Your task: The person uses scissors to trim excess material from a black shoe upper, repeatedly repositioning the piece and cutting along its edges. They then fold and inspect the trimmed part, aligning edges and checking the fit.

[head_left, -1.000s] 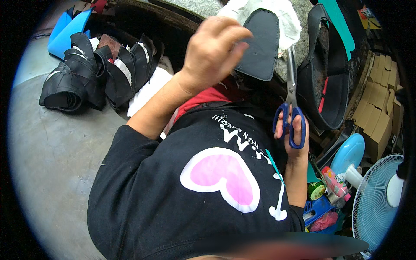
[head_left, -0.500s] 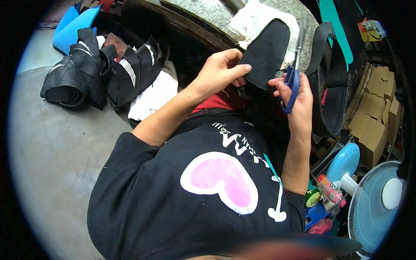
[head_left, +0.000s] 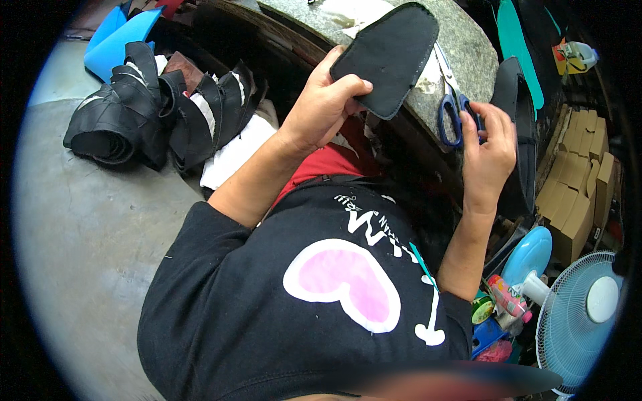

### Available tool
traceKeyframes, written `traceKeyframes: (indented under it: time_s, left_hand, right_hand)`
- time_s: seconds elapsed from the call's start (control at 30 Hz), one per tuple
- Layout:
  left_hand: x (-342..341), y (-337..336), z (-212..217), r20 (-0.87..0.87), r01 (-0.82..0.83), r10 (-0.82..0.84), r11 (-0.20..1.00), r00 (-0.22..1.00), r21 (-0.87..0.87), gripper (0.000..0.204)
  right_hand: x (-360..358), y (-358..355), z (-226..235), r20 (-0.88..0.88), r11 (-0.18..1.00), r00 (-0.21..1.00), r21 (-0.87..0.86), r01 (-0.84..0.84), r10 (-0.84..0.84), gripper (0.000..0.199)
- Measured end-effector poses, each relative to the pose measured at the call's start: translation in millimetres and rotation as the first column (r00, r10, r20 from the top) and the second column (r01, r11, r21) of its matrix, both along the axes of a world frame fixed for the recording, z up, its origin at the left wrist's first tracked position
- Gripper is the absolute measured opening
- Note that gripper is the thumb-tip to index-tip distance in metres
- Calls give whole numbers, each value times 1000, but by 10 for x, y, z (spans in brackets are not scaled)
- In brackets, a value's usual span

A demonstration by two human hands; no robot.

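My left hand (head_left: 326, 105) pinched the black piece (head_left: 390, 57) by its lower edge, long axis running up-right; my right hand (head_left: 490, 155), just right of it, was closed on the scissors (head_left: 452, 100) at the bench (head_left: 461, 47) edge.

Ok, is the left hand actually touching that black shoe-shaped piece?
Touching. The head view shows the left hand pinching the lower edge of the black shoe-shaped piece, thumb on its face and fingers behind it.

- We see brown cardboard boxes (head_left: 580, 180) stacked at the far right, plain-sided.
- Far right, above them, sits a small pale container with a yellow and red label (head_left: 574, 57).
- Near right, beside the fan, lies a pink tube-shaped package (head_left: 506, 297) and a round green-rimmed tin (head_left: 481, 310).
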State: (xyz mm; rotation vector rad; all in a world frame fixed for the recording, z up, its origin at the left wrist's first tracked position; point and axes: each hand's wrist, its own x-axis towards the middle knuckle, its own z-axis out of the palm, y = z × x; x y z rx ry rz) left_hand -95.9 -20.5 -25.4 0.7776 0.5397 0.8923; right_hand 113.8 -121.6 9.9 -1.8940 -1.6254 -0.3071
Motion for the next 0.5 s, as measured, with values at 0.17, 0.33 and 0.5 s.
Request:
traceKeyframes:
  time_s: [0.17, 0.33, 0.5]
  left_hand:
    - [69, -115, 98, -18, 60, -59, 995, 998, 76, 44]
    - [117, -204, 178, 50, 49, -51, 999, 997, 23, 48]
    - [153, -164, 156, 122, 61, -54, 997, 991, -55, 48]
  right_hand:
    - [-289, 57, 107, -138, 966, 957, 88, -243, 254, 20]
    - [-277, 106, 64, -124, 957, 949, 55, -284, 289, 11]
    - [-182, 161, -51, -170, 948, 933, 30, -317, 317, 6]
